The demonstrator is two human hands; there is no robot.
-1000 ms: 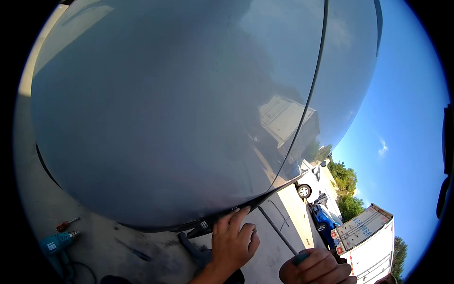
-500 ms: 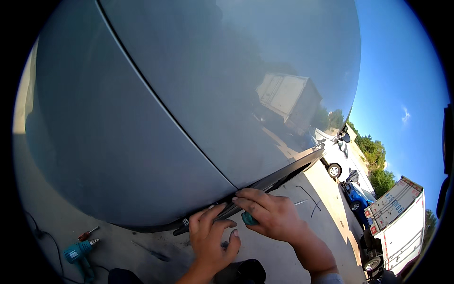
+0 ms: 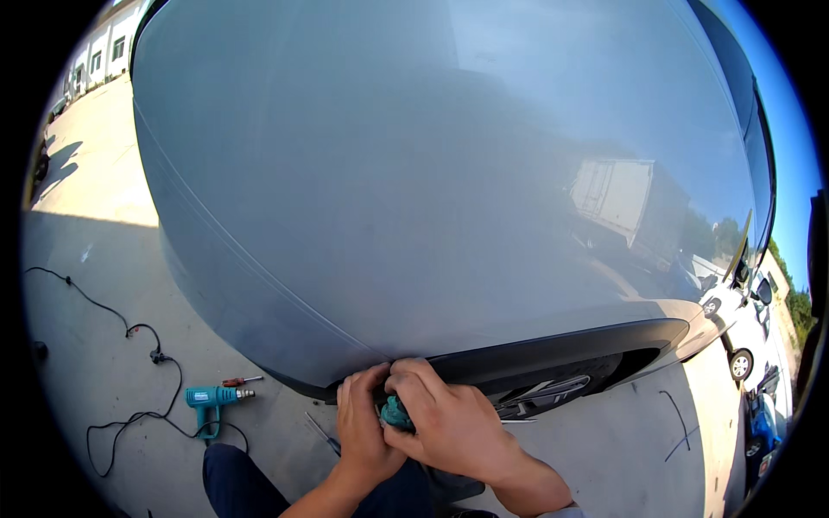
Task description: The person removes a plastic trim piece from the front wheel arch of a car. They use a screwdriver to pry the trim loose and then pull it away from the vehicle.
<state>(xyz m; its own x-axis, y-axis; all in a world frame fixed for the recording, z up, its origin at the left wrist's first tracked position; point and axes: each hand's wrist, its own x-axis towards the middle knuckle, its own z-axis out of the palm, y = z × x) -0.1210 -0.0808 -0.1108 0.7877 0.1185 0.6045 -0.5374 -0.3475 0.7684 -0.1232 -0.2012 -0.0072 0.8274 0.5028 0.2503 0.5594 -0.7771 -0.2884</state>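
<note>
At the lower edge of a grey car body panel (image 3: 414, 198), my two hands are pressed close together against the black wheel-arch trim (image 3: 553, 345). My left hand (image 3: 367, 427) is closed around the trim's near end, its fingertips curled over the edge and partly hidden. Beside it, my right hand (image 3: 453, 423) is closed on a crumpled teal lump (image 3: 397, 414), held between palm and fingers; its material is unclear. The right fingertips touch the trim just below the panel seam.
A teal heat gun (image 3: 211, 397) lies on the concrete at the left, with its black cord (image 3: 129, 419) trailing. A red-handled screwdriver (image 3: 242, 381) lies just beyond it. The car wheel (image 3: 553, 393) shows under the arch. A thin dark strip (image 3: 682, 423) rests on the ground at the right.
The view has swung, bringing the wheel and more ground at the left into sight. My left hand has moved up against my right and its fingers have curled in. The teal lump stays in my right hand.
</note>
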